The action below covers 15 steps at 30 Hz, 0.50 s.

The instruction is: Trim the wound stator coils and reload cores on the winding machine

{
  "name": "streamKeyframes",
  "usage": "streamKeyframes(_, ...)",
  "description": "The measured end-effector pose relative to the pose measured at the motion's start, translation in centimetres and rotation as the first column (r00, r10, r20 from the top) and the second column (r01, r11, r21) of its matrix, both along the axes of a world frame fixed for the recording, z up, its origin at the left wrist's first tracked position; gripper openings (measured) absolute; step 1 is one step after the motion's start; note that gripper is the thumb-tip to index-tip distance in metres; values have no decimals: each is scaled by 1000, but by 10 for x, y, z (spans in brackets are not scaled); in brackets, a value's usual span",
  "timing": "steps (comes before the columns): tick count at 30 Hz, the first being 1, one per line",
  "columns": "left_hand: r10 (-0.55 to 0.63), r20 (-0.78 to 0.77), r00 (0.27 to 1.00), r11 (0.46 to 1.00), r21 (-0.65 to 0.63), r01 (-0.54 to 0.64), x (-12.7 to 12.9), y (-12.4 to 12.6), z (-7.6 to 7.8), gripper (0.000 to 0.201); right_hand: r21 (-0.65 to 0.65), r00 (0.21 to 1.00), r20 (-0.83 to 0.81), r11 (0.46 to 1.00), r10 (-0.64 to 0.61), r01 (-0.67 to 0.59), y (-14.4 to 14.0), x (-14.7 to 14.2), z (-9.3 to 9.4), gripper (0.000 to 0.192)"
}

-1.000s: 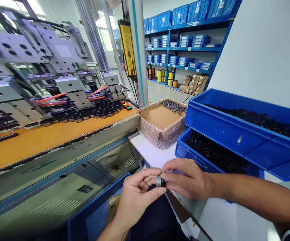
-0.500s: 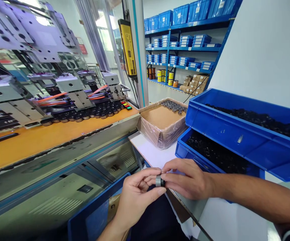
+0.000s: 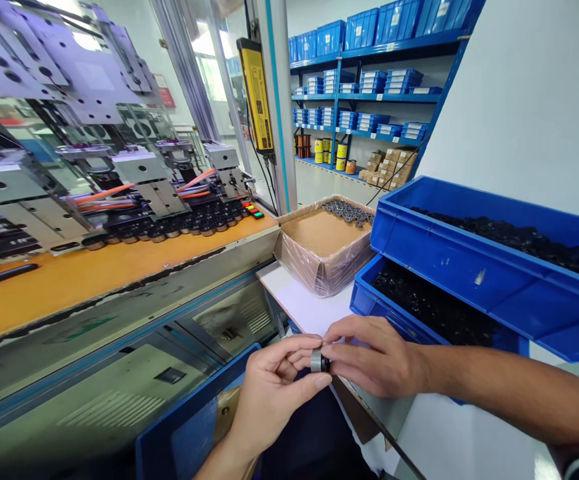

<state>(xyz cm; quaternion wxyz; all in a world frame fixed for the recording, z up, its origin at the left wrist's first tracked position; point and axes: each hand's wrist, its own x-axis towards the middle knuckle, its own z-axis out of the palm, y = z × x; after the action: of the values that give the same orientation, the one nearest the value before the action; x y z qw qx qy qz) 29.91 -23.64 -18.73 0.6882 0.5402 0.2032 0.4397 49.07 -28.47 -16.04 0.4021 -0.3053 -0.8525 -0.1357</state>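
Machine [image 3: 94, 167]: a big grey machine fills the left side, with metal blocks, orange wires and a row of small dark round parts along its front.
Orange top [image 3: 84, 273]: a long orange work top runs under the machine.
Shelves [image 3: 369, 87]: blue shelves stand far back, full of blue boxes and some yellow spools.
Upper blue bin [image 3: 469, 267]: a big blue bin on the right, full of small black parts.
Lower blue bin [image 3: 364, 300]: a 2nd blue bin sits under the 1st one, and it holds black parts too.
Cardboard box [image 3: 319, 260]: a brown box wrapped in clear plastic sits just beside the bins, with a brown sheet inside and a heap of small dark parts at its far end.
White table [image 3: 299, 303]: the box and bins rest on a white table.
Right hand [image 3: 369, 357]: it comes in from the right, low in front of the lower bin, fingers bent, and its fingertips pinch the right side of the ring.
Left hand [image 3: 269, 393]: it comes up from below, fingers curled, with the thumb under the ring and the first finger over it.
Ring [image 3: 318, 361]: a small round part, grey with a dark end, is held between the 2 hands at the table edge, above a dark gap, touching both.
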Motion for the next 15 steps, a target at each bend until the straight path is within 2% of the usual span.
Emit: streamKeyframes(15, -93, 37, 995, 994, -51, 94, -2, 1, -6, 37, 50, 1000, -13, 999, 9, -9, 3, 0, -2, 22)
